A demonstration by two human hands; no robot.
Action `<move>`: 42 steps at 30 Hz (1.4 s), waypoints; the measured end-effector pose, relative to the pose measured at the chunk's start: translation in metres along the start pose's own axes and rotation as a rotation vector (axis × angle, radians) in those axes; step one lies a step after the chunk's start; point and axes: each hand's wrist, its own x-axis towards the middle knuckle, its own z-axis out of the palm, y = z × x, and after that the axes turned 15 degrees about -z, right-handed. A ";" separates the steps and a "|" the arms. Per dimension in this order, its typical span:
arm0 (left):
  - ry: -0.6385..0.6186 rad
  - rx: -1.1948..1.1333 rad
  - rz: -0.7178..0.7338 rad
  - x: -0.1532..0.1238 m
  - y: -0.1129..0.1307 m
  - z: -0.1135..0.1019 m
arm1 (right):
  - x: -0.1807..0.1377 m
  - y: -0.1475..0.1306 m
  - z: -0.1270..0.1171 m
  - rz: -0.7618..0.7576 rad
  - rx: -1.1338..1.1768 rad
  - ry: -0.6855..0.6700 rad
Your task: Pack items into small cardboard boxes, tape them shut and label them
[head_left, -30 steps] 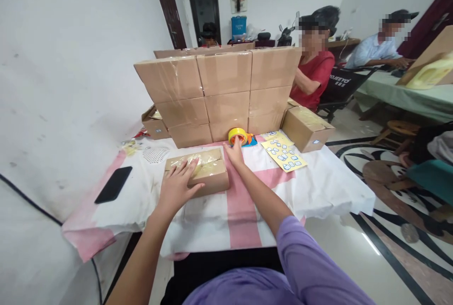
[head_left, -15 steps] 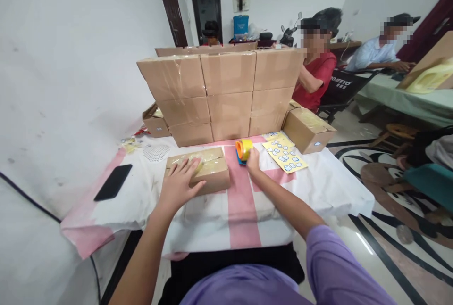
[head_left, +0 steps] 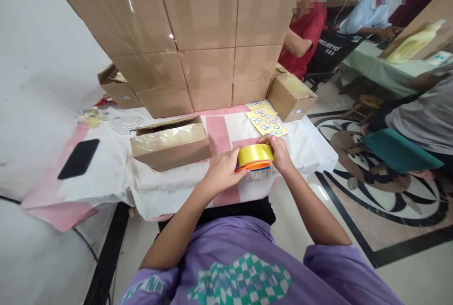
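Between both hands, close to the table's front edge, is a tape dispenser [head_left: 255, 155] with a roll of yellow tape and orange and blue plastic parts. My left hand [head_left: 223, 167] grips its left side. On the other side, the fingers of my right hand [head_left: 281, 153] close on its right end. To the left on the table lies a cardboard box [head_left: 173, 152], apart from both hands. One flap stands up along its far edge, and shiny tape covers the face in front of that flap.
A wall of stacked cardboard boxes [head_left: 212, 71] rises at the back. Yellow sticker sheets [head_left: 267, 123] lie beside another box [head_left: 292, 97] on the right. At the left are a black phone [head_left: 78, 159] and a further box [head_left: 122, 92]. A person in red [head_left: 307, 31] sits beyond.
My left hand has left the box and now holds the tape dispenser with my right hand, which has drawn it nearer. The box's flap has risen. The view has tilted down.
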 end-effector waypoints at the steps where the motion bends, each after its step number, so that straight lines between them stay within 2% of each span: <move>1: 0.015 -0.001 -0.038 -0.001 0.002 0.007 | -0.012 -0.008 0.000 -0.069 -0.087 0.107; 3: 0.094 0.005 -0.090 -0.005 0.005 0.018 | -0.039 -0.020 0.009 -0.144 -0.193 0.301; 4: 0.137 0.007 -0.100 -0.007 0.006 0.023 | -0.052 -0.024 0.018 -0.136 -0.173 0.334; 7: 0.198 -0.009 -0.060 -0.016 0.006 0.028 | -0.078 -0.024 0.053 -0.008 0.069 0.190; 9: 0.199 -0.056 -0.008 -0.024 0.002 0.024 | -0.079 -0.019 0.071 0.063 0.179 0.130; 11: 0.225 -0.128 0.019 -0.030 -0.005 0.017 | -0.071 -0.014 0.081 0.103 0.244 0.125; 14: 0.283 -0.240 -0.054 -0.034 -0.017 0.014 | -0.055 -0.009 0.083 0.112 0.308 0.111; 19: 0.115 -0.608 -0.109 -0.028 -0.024 0.041 | -0.037 -0.004 0.091 0.176 0.369 0.112; 22: 0.140 -0.711 -0.151 -0.027 -0.022 0.051 | -0.031 0.001 0.098 0.201 0.351 0.170; 27: 0.160 -0.728 -0.197 -0.042 -0.008 0.039 | -0.016 0.016 0.101 0.230 0.094 0.382; 30: 0.178 -0.682 -0.215 -0.053 -0.003 0.032 | -0.002 0.018 0.096 0.186 0.016 0.397; 33: 0.081 -0.784 -0.300 -0.057 -0.007 0.035 | 0.011 0.009 0.091 0.117 0.137 0.404; 36: -0.024 -0.908 -0.366 -0.056 -0.017 0.042 | 0.016 -0.007 0.088 0.153 0.322 0.400; 39: -0.036 -0.899 -0.320 -0.057 -0.022 0.042 | 0.010 -0.025 0.084 0.210 0.440 0.431; 42: -0.049 -0.865 -0.252 -0.062 -0.022 0.036 | -0.001 -0.037 0.080 0.188 0.446 0.532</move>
